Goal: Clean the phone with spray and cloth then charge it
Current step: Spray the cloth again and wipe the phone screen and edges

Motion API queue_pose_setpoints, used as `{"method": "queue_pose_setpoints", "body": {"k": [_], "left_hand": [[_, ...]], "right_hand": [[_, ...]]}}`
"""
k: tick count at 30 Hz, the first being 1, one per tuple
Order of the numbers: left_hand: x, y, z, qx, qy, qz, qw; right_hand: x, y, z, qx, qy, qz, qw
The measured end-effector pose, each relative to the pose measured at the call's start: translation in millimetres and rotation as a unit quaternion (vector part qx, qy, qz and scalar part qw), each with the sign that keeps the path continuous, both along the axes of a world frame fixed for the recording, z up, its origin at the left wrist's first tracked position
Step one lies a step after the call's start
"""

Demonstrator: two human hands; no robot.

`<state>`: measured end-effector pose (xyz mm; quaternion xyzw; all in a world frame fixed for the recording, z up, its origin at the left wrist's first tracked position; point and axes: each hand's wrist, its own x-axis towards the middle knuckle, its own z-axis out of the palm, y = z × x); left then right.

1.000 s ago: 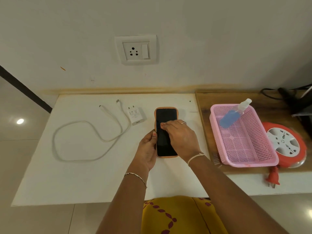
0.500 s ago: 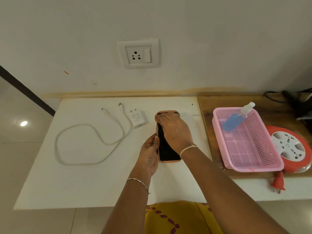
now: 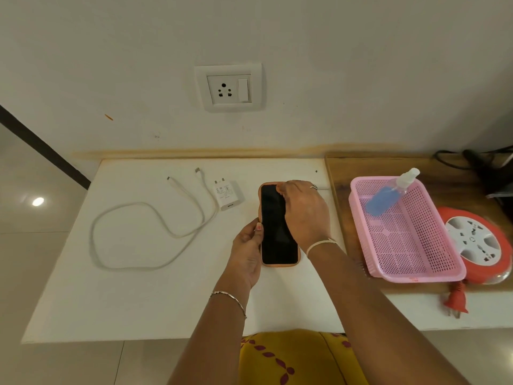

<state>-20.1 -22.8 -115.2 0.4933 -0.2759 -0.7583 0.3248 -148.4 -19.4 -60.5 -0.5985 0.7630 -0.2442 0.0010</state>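
Note:
A phone [image 3: 273, 232] in an orange case lies screen up on the white table [image 3: 133, 301], its screen dark. My left hand [image 3: 247, 251] grips its left edge, thumb on the rim. My right hand [image 3: 305, 212] lies over the upper right of the phone, fingers bent down onto its top edge. No cloth shows; whatever is under that palm is hidden. The spray bottle [image 3: 388, 195], filled with blue liquid, leans inside a pink basket [image 3: 416, 276] to the right. A white charger adapter [image 3: 226, 194] and a looped white cable [image 3: 133, 237] lie left of the phone.
A wall socket with a switch [image 3: 229, 88] sits on the wall above the table. The basket rests on a wooden board [image 3: 341, 173], beside an orange and white extension reel [image 3: 477, 243] with its red plug [image 3: 456, 301]. Dark cables lie at the far right.
My right hand has slid from the middle of the screen up to the phone's top edge. My left hand has kept hold of the phone's left side.

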Motion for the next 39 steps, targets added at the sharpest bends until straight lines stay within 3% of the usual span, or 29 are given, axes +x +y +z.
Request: {"method": "queue_pose_setpoints", "body": {"k": [5, 17, 29, 39], "left_hand": [[-0.8, -0.3, 1.2, 0.003, -0.004, 0.008, 1.0], [1.3, 1.4, 6.8, -0.016, -0.012, -0.008, 1.0], [9.2, -1.8, 6.0, 0.039, 0.055, -0.007, 0.998], [3.0, -4.1, 9.8, 0.026, -0.011, -0.021, 0.999]], "right_hand": [[14.1, -10.2, -0.9, -0.009, 0.001, 0.075, 0.997], [8.7, 8.5, -11.1, 0.043, 0.008, 0.138, 0.99], [27.7, 47.4, -32.7, 0.041, -0.016, 0.137, 0.99], [32.6, 80.8, -51.8, 0.041, 0.004, 0.18, 0.983]]}}
